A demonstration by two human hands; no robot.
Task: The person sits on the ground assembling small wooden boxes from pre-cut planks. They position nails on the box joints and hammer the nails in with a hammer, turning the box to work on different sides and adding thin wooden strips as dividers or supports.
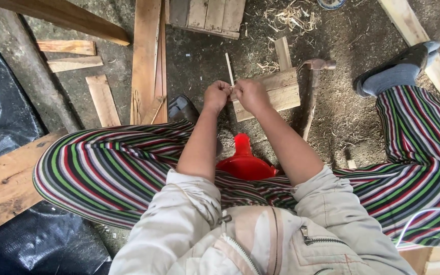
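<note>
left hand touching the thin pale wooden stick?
Touching. The head view shows the left hand closed around the lower end of the thin pale wooden stick, no gap, beside the right hand.

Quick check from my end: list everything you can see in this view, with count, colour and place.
thin wooden stick: one, pale, held upright in both hands
wooden block: one, light brown, on the ground under the hands
hammer: one, wooden handle, right of the block
red funnel: one, red, between the legs
planks: several, brown, on the ground upper left
small offcuts: three, pale, far left
slatted panel: one, grey-brown, top centre
wood shavings: a scatter, pale, top
black sheet: one, black, left edge
striped trousers: green, red, white, both legs
shoes: two, dark
left hand: on the stick
right hand: on the stick
</note>
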